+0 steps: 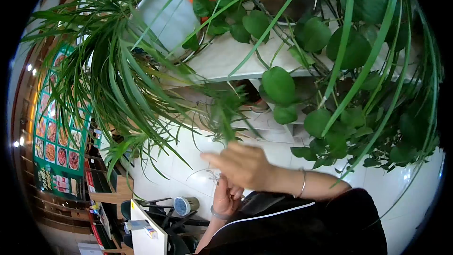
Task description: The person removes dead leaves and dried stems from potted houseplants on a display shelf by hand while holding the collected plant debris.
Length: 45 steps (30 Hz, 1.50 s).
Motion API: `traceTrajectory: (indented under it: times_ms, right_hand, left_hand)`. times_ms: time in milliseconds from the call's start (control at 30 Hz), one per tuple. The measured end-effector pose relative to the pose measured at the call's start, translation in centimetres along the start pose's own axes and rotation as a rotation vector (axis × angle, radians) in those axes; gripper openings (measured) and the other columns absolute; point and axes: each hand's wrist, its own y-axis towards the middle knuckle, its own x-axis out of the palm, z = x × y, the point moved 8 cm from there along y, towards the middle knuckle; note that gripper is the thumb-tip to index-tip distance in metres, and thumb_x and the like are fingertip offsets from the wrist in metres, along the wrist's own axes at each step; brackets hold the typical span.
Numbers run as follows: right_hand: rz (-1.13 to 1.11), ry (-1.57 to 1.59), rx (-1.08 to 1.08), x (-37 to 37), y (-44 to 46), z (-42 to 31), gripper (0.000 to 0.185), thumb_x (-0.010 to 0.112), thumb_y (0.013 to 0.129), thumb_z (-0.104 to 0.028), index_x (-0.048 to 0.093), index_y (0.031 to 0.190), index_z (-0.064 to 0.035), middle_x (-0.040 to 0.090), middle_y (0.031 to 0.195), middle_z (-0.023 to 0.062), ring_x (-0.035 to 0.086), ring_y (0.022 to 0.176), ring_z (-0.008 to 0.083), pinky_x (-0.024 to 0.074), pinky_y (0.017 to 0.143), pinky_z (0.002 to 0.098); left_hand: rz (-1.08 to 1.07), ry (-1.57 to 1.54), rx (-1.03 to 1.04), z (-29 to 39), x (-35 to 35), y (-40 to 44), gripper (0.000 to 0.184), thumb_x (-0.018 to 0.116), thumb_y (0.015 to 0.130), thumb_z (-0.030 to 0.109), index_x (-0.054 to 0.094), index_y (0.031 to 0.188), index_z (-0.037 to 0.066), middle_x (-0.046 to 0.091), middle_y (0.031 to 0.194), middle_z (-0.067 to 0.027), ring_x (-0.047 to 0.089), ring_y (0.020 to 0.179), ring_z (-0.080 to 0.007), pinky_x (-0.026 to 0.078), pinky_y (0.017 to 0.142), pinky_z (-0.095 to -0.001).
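Observation:
My right hand [243, 164], blurred by motion and with a bangle at the wrist, is curled at the base of a blurred green plant shoot [226, 113]. Just below it, my left hand [227, 197] has its fingers pinched on thin pale roots or stems [212, 175]. The two hands are close together. Long narrow leaves of a spider plant [120, 75] hang from a white pot [167, 16] to the upper left of the hands.
A pale shelf [226, 61] runs behind the hands. Round-leaved trailing plants [349, 47] hang at the right. Below left are a white table [146, 229], a bucket [185, 205] and dark chairs. A green picture board [61, 137] stands at the far left.

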Motion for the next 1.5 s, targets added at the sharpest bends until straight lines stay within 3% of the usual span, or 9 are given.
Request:
traceTrajectory:
  times_ms: [167, 267, 467, 567, 667, 700, 933, 1167, 1500]
  right_hand:
    - [-0.398, 0.017, 0.137, 3.3, -6.4, -0.9, 0.033, 0.060, 0.062, -0.011, 0.061, 0.094, -0.0008, 0.052, 0.081, 0.0047, 0.051, 0.078, 0.0173, 0.0462, 0.055, 0.0244]
    - [-0.759, -0.083, 0.108, 4.2, -8.1, -1.4, 0.029, 0.057, 0.066, -0.015, 0.061, 0.091, 0.0000, 0.053, 0.093, 0.0080, 0.050, 0.088, 0.0195, 0.0465, 0.071, 0.0287]
    - [-0.608, -0.122, -0.143, 3.3, -7.6, -4.0, 0.036, 0.056, 0.070, -0.015, 0.057, 0.102, 0.0037, 0.051, 0.113, 0.0159, 0.045, 0.109, 0.0277, 0.0335, 0.096, 0.0382]
    - [-0.602, 0.389, 0.296, 4.7, -7.0, -2.8, 0.043, 0.052, 0.079, -0.010, 0.045, 0.118, 0.0063, 0.045, 0.121, 0.0206, 0.040, 0.117, 0.0324, 0.0298, 0.101, 0.0378]
    - [-0.380, 0.621, 0.359, 5.0, -2.1, -2.0, 0.045, 0.044, 0.087, -0.012, 0.035, 0.125, 0.0106, 0.038, 0.128, 0.0247, 0.035, 0.122, 0.0360, 0.0260, 0.104, 0.0383]
    - [-0.332, 0.627, 0.369, 6.2, -0.6, -1.3, 0.045, 0.043, 0.087, -0.009, 0.033, 0.126, 0.0104, 0.035, 0.130, 0.0252, 0.033, 0.123, 0.0369, 0.0256, 0.104, 0.0377]
    - [0.293, 0.368, 0.292, 11.6, 5.1, 5.8, 0.047, 0.037, 0.082, 0.007, 0.031, 0.129, 0.0090, 0.031, 0.134, 0.0244, 0.032, 0.124, 0.0366, 0.0275, 0.102, 0.0324]
    - [0.351, 0.659, 0.574, 13.5, 8.9, 12.2, 0.025, 0.043, 0.092, -0.013, 0.054, 0.109, 0.0004, 0.056, 0.068, 0.0000, 0.045, 0.059, 0.0091, 0.0386, 0.056, 0.0219]
    - [0.074, 0.345, 0.441, 14.6, 11.2, 13.1, 0.020, 0.043, 0.089, -0.009, 0.056, 0.101, 0.0004, 0.060, 0.091, 0.0152, 0.057, 0.081, 0.0264, 0.0466, 0.067, 0.0344]
  left_hand:
    - [0.195, 0.195, -0.046, -3.2, 2.4, -1.6, 0.067, 0.029, 0.086, 0.063, 0.038, 0.129, 0.012, 0.047, 0.124, -0.0077, 0.044, 0.117, -0.0228, 0.039, 0.096, -0.0356]
    - [0.196, 0.018, -0.053, -4.5, 4.8, -1.8, 0.066, 0.028, 0.087, 0.063, 0.038, 0.128, 0.013, 0.049, 0.121, -0.0064, 0.047, 0.113, -0.0215, 0.040, 0.093, -0.0349]
    - [0.261, -0.127, 0.089, -4.8, 4.3, -2.8, 0.060, 0.028, 0.089, 0.059, 0.038, 0.128, 0.014, 0.049, 0.121, -0.0060, 0.047, 0.112, -0.0211, 0.039, 0.095, -0.0357]
    - [0.395, -0.164, 0.217, -1.9, 5.0, -3.9, 0.047, 0.034, 0.091, 0.052, 0.052, 0.108, 0.012, 0.055, 0.103, -0.0053, 0.055, 0.092, -0.0165, 0.047, 0.076, -0.0302]
    - [-0.116, -0.472, 0.245, -1.3, -0.6, -3.6, 0.041, 0.038, 0.093, 0.043, 0.046, 0.068, 0.013, 0.043, 0.067, 0.0006, 0.042, 0.056, -0.0093, 0.035, 0.046, -0.0220]
    - [0.050, -0.638, 0.263, -0.4, 0.4, -3.8, 0.047, 0.039, 0.095, 0.037, 0.026, 0.057, 0.013, 0.022, 0.057, 0.0021, 0.020, 0.047, -0.0086, 0.017, 0.038, -0.0223]
    - [0.079, -0.645, 0.305, 2.7, -3.1, -4.2, 0.047, 0.035, 0.095, 0.038, 0.030, 0.058, 0.011, 0.025, 0.058, 0.0010, 0.023, 0.047, -0.0090, 0.020, 0.039, -0.0222]
    - [0.097, -0.681, 0.284, 5.9, -8.1, -3.5, 0.049, 0.035, 0.095, 0.040, 0.030, 0.057, 0.010, 0.024, 0.057, 0.0012, 0.022, 0.047, -0.0093, 0.020, 0.039, -0.0225]
    - [0.031, -0.644, 0.163, 8.9, -10.6, -0.2, 0.049, 0.034, 0.095, 0.040, 0.028, 0.056, 0.011, 0.024, 0.057, 0.0011, 0.022, 0.047, -0.0092, 0.020, 0.040, -0.0223]
